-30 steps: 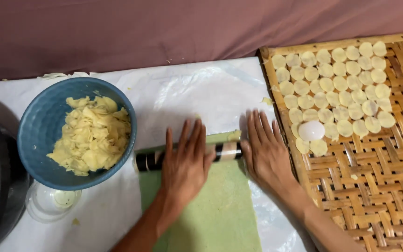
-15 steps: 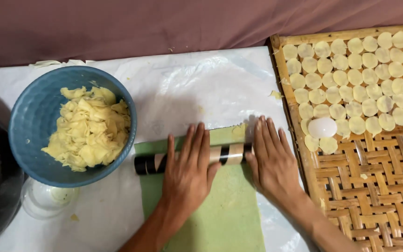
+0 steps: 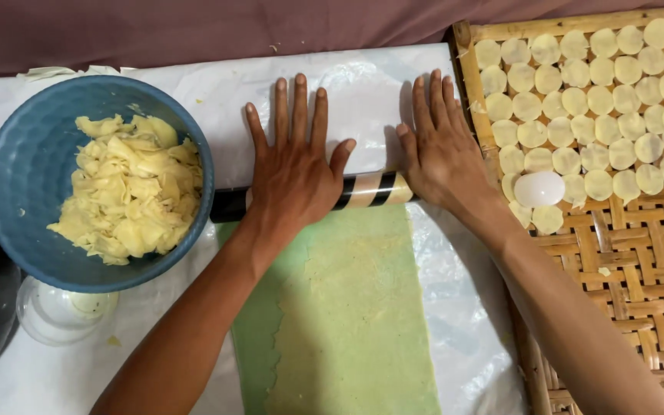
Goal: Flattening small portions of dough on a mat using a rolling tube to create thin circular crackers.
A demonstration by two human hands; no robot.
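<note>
Your left hand (image 3: 295,165) and right hand (image 3: 441,150) lie flat, fingers spread, gripping nothing, pressing the black-and-cream striped rolling pin (image 3: 363,190) at mid-frame; it sits, seemingly, at the top edge of the thin yellow dough sheet (image 3: 347,307) on green matting (image 3: 259,338).

A black-and-cream striped rolling pin (image 3: 370,190), pale green mat (image 3: 393,253), blue bowl (image 3: 32,154), yellow dough scraps (image 3: 128,196).

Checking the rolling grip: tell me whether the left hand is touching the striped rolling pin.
Touching. The head view shows the left hand laid flat across the rolling pin, palm covering its middle with no gap, above the green sheet.
</note>
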